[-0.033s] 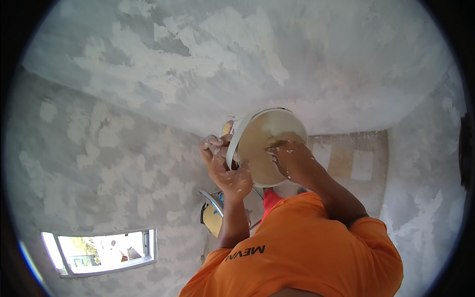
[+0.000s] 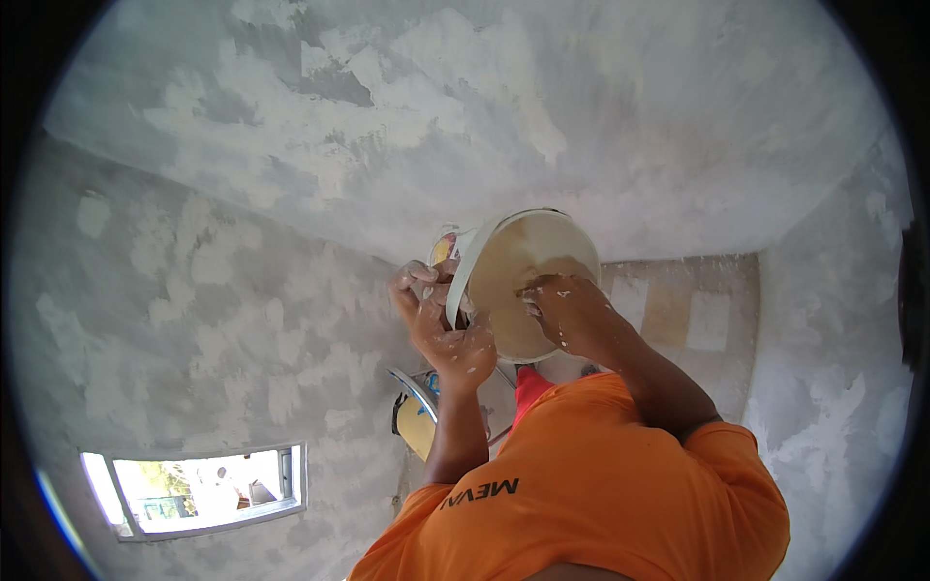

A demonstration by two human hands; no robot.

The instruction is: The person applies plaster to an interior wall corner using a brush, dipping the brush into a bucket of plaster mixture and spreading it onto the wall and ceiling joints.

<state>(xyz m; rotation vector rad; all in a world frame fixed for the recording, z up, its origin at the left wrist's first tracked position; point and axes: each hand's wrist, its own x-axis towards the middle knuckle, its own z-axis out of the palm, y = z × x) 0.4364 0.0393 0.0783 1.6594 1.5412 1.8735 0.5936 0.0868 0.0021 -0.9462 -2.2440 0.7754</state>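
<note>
A pale plastic bucket (image 2: 513,242) is tilted toward me, its open top showing tan material inside. My left hand (image 2: 441,320) grips it on the left side, by the wide white band of its handle, with putty specks on the fingers and thumb. My right hand (image 2: 567,320) reaches into the bucket with curled fingers, also speckled white; whatever its fingertips hold is hidden in the murky inside. My orange shirt and a bit of red cloth (image 2: 531,387) show below the bucket.
Patchy grey plastered surfaces (image 2: 194,252) surround me. A bright window (image 2: 199,484) is at lower left. A yellow container (image 2: 415,426) and a metal frame (image 2: 412,387) stand below my left hand. Pale rectangular panels (image 2: 668,310) lie at the right, behind my right arm.
The bucket and both hands have shifted very slightly upward in the picture; their holds look the same.
</note>
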